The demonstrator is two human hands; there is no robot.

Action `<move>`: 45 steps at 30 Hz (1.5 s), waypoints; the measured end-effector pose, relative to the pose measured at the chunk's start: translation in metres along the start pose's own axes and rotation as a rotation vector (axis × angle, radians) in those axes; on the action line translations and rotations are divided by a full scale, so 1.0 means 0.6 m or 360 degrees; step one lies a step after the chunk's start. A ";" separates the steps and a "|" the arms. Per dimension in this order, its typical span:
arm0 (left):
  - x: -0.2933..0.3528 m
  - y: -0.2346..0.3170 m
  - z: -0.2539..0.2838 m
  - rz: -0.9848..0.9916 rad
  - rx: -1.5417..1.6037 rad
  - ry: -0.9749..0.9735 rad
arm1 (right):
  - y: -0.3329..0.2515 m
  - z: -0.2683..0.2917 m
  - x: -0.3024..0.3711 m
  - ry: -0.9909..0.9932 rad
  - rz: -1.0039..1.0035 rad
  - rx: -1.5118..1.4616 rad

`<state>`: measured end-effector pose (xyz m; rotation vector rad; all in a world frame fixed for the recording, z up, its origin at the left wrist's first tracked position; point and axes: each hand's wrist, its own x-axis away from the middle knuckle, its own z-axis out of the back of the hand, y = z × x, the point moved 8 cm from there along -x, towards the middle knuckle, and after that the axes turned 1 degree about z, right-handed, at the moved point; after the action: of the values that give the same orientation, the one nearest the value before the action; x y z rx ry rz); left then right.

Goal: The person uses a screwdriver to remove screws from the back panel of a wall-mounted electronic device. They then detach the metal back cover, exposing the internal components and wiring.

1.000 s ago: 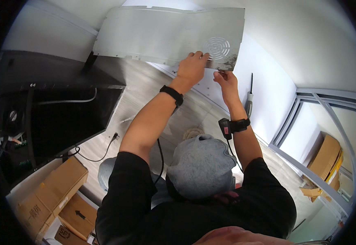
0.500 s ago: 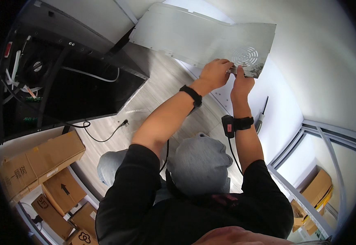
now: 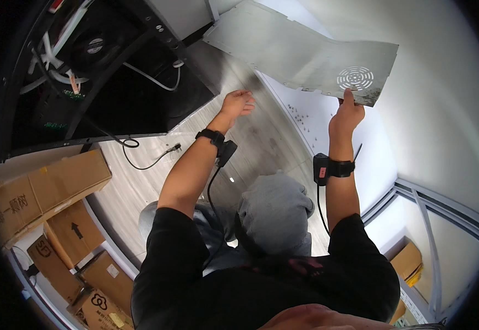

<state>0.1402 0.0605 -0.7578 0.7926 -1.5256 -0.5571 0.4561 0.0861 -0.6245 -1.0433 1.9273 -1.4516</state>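
My right hand (image 3: 346, 118) pinches the lower right edge of a bent grey metal panel (image 3: 300, 52), its thumb on the upper face just below a round slotted vent (image 3: 355, 78). The fingers beneath the panel are mostly hidden. A dark smudge marks the corner beside that hand. My left hand (image 3: 238, 104) is off the panel, over the floor between it and the black cabinet, with loosely bent fingers and nothing visible in them. Several small screws (image 3: 300, 116) lie scattered on the white surface below the panel.
On the left stands an open black cabinet (image 3: 157, 110) with a fan (image 3: 93, 48) and cables. A plug (image 3: 174, 147) on a black cord rests on the floor. Cardboard boxes (image 3: 58, 187) fill the lower left. A screwdriver shaft (image 3: 358, 149) shows past my right wrist; metal framing (image 3: 442, 212) stands right.
My left hand has let go of the panel and moved left and slightly down. My right hand still holds the panel, which appears farther right as the view shifts.
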 end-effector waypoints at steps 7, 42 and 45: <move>-0.053 0.012 -0.086 0.0093 0.0973 -0.0231 | -0.071 -0.052 0.007 -0.0035 0.0028 0.0002; 0.258 -0.013 -0.297 0.0795 0.0882 -0.1488 | -0.454 -0.139 0.284 0.0040 0.1219 0.0807; 0.278 -0.015 -0.290 0.0742 0.0820 -0.1547 | -0.453 -0.155 0.309 0.0001 0.1233 0.0824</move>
<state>0.3141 -0.0531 -0.6351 0.5050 -2.7327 -0.1734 0.3520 -0.0492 -0.3282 -0.0352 1.5421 -1.3411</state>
